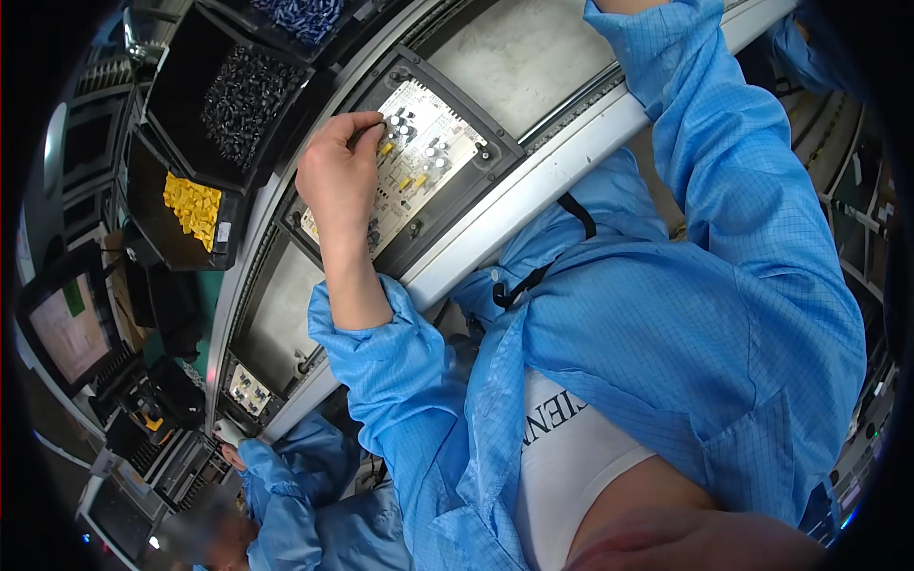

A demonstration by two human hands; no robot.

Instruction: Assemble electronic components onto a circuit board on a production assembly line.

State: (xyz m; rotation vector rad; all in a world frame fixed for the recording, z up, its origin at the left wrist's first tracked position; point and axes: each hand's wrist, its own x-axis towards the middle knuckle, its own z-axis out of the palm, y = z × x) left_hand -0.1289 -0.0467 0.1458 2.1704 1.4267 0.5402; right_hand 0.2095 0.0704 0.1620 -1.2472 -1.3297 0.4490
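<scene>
A white circuit board (433, 143) with silver cylindrical capacitors and small yellow parts lies in a dark carrier frame (457, 195) on the conveyor line. My left hand (338, 171) rests over the board's left part. Its thumb and fingers are pinched together at the board's upper edge, beside the capacitors, apparently on a small component that the fingertips hide. My right arm in a blue sleeve (724, 162) reaches up across the line's rail, and its hand is beyond the top edge of the picture.
Black bins stand left of the line with black parts (243, 95), yellow parts (193, 207) and blue parts (305, 17). Another carrier with a small board (249, 390) sits further down the line. A co-worker in a blue coat (286, 504) works at lower left near a monitor (67, 328).
</scene>
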